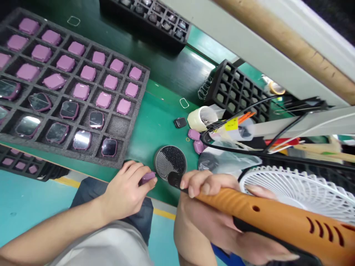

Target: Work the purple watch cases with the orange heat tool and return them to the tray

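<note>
My left hand (126, 192) pinches a small purple watch case (147, 177) at the near edge of the green bench. My right hand (219, 210) is wrapped round an orange electric screwdriver (271, 218), whose black tip (174, 180) sits right beside the purple case. A round black dish (170, 161) holding tiny screws lies just beyond the tip. Two more purple cases (196, 140) lie past the dish.
A black foam tray (116, 127) on the left holds rows of purple cases and several with glass screens. A white fan (302, 190) stands at the right. A tape roll (201, 117), black cables (249, 149), a plastic bag and more black trays (235, 90) crowd the back.
</note>
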Demonstrator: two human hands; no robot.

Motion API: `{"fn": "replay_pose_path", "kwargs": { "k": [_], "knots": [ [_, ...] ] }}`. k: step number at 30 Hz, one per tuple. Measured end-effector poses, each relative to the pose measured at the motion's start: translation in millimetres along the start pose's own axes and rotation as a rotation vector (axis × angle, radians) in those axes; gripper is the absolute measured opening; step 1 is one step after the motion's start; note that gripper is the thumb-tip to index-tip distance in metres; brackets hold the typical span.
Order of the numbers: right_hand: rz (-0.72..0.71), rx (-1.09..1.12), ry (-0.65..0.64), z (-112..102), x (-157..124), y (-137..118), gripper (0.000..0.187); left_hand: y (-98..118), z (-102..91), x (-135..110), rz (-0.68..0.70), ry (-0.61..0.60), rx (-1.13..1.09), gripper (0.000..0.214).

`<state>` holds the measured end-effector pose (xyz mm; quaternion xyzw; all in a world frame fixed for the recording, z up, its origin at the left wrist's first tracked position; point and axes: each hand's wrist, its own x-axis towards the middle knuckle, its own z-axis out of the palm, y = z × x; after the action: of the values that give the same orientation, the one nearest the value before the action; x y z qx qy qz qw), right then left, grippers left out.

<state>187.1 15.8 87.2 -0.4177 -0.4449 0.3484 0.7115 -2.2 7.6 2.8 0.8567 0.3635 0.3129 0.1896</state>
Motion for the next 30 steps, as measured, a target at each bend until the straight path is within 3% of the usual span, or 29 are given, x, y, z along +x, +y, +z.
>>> {"fn": "replay_pose_path", "kwargs": {
  "k": [5,11,20,26,30],
  "knots": [
    [0.011,0.048,-0.053,12.6,-8.8,4.8,0.064,-1.2,0.2,-0.2,0.007,0.008,-0.003,0.027],
    [-0.016,0.055,-0.088,12.2,-6.7,14.9,0.05,0.0,0.4,-0.2,0.003,0.006,-0.001,0.026],
    [0.003,0.018,-0.065,15.3,-9.5,14.5,0.054,0.8,1.0,0.4,-0.008,0.004,-0.002,0.027],
    [-0.024,0.002,-0.164,14.2,-7.1,16.3,0.047,0.7,2.8,-0.8,-0.019,0.014,-0.002,0.027],
    [-0.035,0.018,-0.146,15.9,-6.2,17.1,0.048,0.5,3.7,-1.5,-0.018,0.013,-0.005,0.028]
  ]
}}
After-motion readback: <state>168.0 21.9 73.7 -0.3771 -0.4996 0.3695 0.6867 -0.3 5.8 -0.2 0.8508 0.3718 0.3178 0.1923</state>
